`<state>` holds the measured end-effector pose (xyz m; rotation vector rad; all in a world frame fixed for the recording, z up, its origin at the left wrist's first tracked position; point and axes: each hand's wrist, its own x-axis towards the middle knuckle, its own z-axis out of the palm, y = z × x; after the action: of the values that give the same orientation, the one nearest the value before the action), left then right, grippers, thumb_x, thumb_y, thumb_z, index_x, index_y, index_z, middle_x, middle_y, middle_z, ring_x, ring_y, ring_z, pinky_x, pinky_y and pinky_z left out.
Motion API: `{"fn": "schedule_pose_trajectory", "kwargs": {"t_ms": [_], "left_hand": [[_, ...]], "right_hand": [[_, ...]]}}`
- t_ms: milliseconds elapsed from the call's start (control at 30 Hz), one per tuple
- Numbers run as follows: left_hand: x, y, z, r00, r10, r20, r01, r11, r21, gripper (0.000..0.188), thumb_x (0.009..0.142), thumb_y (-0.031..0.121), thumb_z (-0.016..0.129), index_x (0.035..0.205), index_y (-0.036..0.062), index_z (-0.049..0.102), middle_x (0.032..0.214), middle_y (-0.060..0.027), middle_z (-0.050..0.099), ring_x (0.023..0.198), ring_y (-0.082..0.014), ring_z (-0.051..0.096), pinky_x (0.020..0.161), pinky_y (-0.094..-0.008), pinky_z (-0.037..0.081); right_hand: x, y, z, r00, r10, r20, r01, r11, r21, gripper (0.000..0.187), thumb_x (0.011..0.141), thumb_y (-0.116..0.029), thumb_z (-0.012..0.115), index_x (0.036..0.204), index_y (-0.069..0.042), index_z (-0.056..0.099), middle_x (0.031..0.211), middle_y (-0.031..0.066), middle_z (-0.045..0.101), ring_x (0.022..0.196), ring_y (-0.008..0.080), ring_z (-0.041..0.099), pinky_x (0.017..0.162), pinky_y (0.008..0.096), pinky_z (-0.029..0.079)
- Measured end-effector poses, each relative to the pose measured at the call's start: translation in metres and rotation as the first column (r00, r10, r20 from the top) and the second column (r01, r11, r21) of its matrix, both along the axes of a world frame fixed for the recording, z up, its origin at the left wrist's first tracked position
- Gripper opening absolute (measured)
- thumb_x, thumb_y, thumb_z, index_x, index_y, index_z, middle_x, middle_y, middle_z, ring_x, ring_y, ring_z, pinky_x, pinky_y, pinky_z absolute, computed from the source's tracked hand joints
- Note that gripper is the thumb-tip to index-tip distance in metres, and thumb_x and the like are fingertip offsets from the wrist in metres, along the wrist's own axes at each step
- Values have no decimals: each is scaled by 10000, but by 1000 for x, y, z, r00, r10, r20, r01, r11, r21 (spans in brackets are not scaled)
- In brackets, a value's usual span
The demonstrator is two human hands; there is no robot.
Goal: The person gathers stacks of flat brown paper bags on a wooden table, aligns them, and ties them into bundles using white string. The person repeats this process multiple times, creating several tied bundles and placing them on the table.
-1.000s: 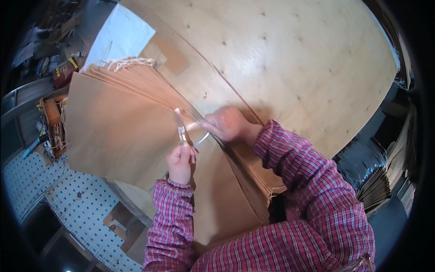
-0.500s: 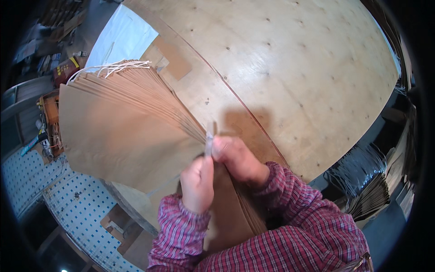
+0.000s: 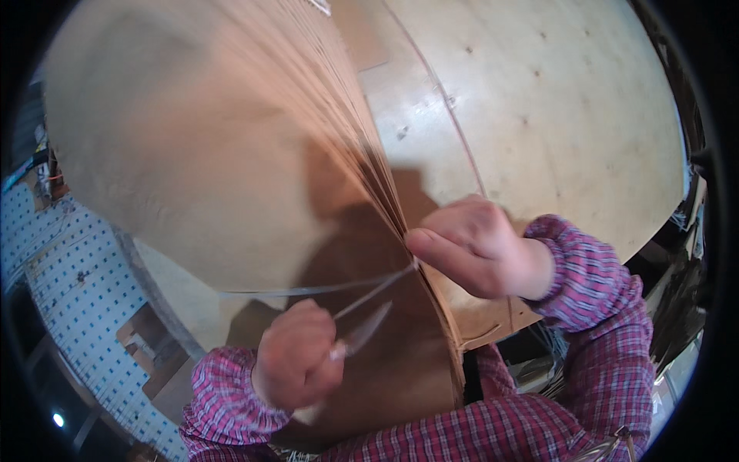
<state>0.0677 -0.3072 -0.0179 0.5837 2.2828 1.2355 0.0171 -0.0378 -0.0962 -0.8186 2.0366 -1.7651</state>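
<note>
Pale dark-specked wooden tabletop (image 3: pixel 585 131), reddish line (image 3: pixel 441 88) across it, brown paper stack (image 3: pixel 169 154) on top, flat brown piece (image 3: pixel 366 38) beside

The left hand (image 3: pixel 299 358) is curled into a fist, back upward, its forearm (image 3: pixel 231 404) rising from the lower edge. The right hand (image 3: pixel 477 246), apart from it and farther forward, has folded fingers, thumb toward the left.
</note>
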Motion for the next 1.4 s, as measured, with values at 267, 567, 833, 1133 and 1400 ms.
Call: {"fn": "schedule_pose_trajectory", "kwargs": {"t_ms": [267, 567, 833, 1133, 1400], "left_hand": [[-12, 79, -3, 996, 91, -24, -86, 983, 160, 110, 877, 43, 636, 960, -22, 667, 936, -188, 640, 875, -330, 615, 780, -413, 502], [-13, 85, -95, 882, 57, -468, -192, 950, -247, 41, 883, 25, 640, 908, 0, 619, 845, -134, 605, 780, -314, 597, 717, -413, 488], [-9, 86, -103, 800, 511, 314, -558, 827, 75, 101, 979, 92, 601, 923, 15, 634, 797, -48, 619, 722, -105, 565, 670, -276, 472], [-32, 98, -90, 989, 104, -104, -130, 949, -286, 130, 877, 108, 668, 858, -20, 660, 751, -203, 638, 708, -401, 635, 644, -427, 500], [-37, 101, -83, 836, 424, 348, -382, 905, -187, 305, 970, 173, 652, 732, -17, 648, 621, 3, 597, 558, -35, 502, 508, -237, 400]], "right_hand": [[35, -35, -41, 895, -325, -307, 380, 915, 139, 310, 885, -188, 675, 672, -52, 496, 658, 127, 542, 594, 311, 574, 534, 411, 439], [45, -29, -62, 650, -282, 706, 575, 790, -214, 337, 1031, -211, 551, 760, -14, 588, 688, -48, 496, 681, 33, 442, 579, 247, 376], [63, -38, -81, 614, -266, 743, 697, 623, -353, 379, 1091, -278, 425, 762, -97, 481, 710, -53, 446, 667, 67, 383, 638, 244, 354], [42, -13, -39, 748, -376, 548, 547, 816, -187, 306, 1021, -207, 544, 818, 19, 583, 756, 87, 601, 689, 102, 524, 617, 299, 452], [53, -4, -60, 797, -504, 334, 540, 842, -19, 163, 976, -145, 602, 902, -1, 624, 793, 99, 649, 760, 217, 631, 714, 334, 507]]}}
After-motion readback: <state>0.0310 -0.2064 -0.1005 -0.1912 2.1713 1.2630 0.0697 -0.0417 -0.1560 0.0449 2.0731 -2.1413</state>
